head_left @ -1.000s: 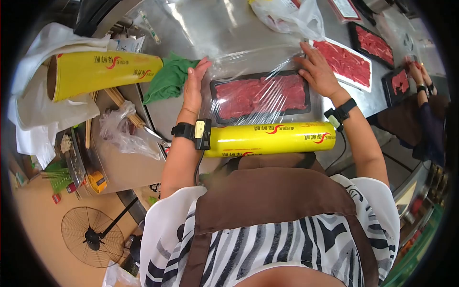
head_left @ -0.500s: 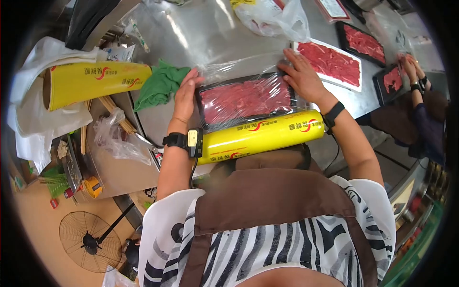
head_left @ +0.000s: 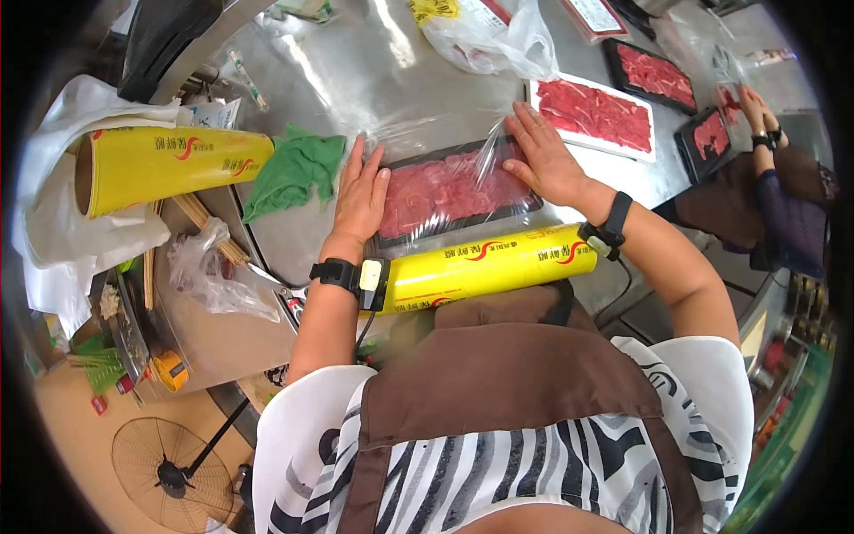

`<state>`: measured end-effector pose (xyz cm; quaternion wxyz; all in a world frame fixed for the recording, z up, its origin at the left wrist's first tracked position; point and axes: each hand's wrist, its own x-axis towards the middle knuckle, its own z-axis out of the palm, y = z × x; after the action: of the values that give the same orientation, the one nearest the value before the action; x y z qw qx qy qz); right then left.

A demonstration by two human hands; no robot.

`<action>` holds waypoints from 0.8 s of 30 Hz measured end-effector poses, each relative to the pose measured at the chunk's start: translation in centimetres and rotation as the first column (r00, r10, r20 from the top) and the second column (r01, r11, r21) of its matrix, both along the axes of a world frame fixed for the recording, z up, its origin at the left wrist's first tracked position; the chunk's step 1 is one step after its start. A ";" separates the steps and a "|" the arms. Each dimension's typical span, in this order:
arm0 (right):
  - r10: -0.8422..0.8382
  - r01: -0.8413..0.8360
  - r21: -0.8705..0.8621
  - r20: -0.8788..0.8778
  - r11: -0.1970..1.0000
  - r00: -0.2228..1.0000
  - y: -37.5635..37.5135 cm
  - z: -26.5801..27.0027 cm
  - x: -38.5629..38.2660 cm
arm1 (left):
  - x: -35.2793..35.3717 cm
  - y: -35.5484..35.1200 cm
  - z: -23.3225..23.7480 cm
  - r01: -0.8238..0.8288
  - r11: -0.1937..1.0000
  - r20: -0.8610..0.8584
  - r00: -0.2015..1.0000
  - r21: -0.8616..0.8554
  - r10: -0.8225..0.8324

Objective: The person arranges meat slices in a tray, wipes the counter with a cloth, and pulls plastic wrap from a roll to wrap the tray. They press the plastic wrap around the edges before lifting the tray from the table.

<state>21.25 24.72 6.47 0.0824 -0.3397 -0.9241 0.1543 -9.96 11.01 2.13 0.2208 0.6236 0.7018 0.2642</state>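
Observation:
A black tray of sliced red meat (head_left: pixel 445 193) lies on the steel table under clear plastic wrap (head_left: pixel 418 129). The film stretches over it from a yellow roll of plastic wrap (head_left: pixel 485 264) along its near side. My left hand (head_left: pixel 360 198) is open, its fingers straight and pressing on the film at the tray's left end. Across from it, my right hand (head_left: pixel 549 165) is also open, lying on the film at the right end with fingers pointing away from me. Whether any film is pinched under the fingers is hidden.
Left of my hands lie a green cloth (head_left: pixel 298 171) and a second yellow roll (head_left: pixel 182 163). A white tray of meat (head_left: pixel 594 116) stands to the right, with a black meat tray (head_left: pixel 654 76) beyond. A white plastic bag (head_left: pixel 498 40) lies behind. A co-worker's hands (head_left: pixel 759 116) are at the far right.
My left hand has turned flatter onto the film at the tray's left end. My right hand has slid slightly left and lower over the right end. The camera view has shifted a little.

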 end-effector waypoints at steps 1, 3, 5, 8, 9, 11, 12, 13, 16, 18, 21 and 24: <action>-0.003 0.003 0.032 0.000 0.999 1.000 -0.2 -0.2 0.4 | 0.0 0.3 -0.1 0.005 1.000 0.003 1.000 0.018 -0.005; -0.020 0.020 0.068 0.001 0.997 1.000 -0.6 -0.5 0.7 | -0.1 0.8 -0.2 0.024 0.999 0.008 1.000 0.039 -0.024; -0.031 0.025 0.113 0.052 0.993 0.998 -0.7 -0.8 0.6 | -0.1 0.8 -0.8 -0.044 0.997 0.059 0.997 0.069 0.040; -0.081 0.066 0.181 0.076 0.981 0.994 -0.5 -0.9 -0.1 | 0.1 1.0 -0.9 -0.079 0.990 0.123 0.990 0.117 0.064; -0.086 0.071 0.187 0.076 0.980 0.993 -0.6 -1.3 -0.3 | 0.0 1.0 -1.1 -0.074 0.990 0.124 0.991 0.123 0.059; -0.079 0.075 0.295 0.001 0.953 0.997 -0.6 -2.3 -0.7 | -0.2 0.9 -1.8 -0.030 0.996 -0.005 1.000 0.089 0.030; -0.073 0.070 0.302 -0.003 0.951 0.997 -0.3 -2.2 -0.7 | -0.2 0.8 -1.7 -0.035 0.995 -0.008 0.999 0.097 0.036; -0.076 0.077 0.289 -0.015 0.954 0.997 -0.1 -2.0 -0.8 | -0.1 0.5 -1.5 -0.031 0.997 -0.029 0.999 0.067 0.033; -0.033 0.045 0.286 -0.047 0.957 0.998 0.8 -2.4 -1.3 | -0.5 -0.4 -0.9 -0.033 0.999 -0.071 0.997 0.030 0.035; 0.013 0.004 0.298 -0.054 0.955 0.998 1.6 -2.5 -1.6 | -0.7 -0.8 -0.6 -0.038 0.999 -0.060 0.997 0.035 0.040; 0.050 -0.052 0.194 0.015 0.980 0.999 2.4 -2.3 -2.0 | -0.7 -1.3 -0.3 -0.084 0.996 -0.061 0.994 0.029 0.086; 0.104 -0.116 0.200 0.067 0.973 0.992 3.2 -1.8 -2.4 | -0.7 -2.0 -0.4 -0.104 0.994 -0.069 0.992 0.038 0.107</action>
<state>18.85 27.95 4.66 0.0823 -0.2819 -0.9544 0.0537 -10.63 9.02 1.68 0.1707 0.5983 0.7365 0.2654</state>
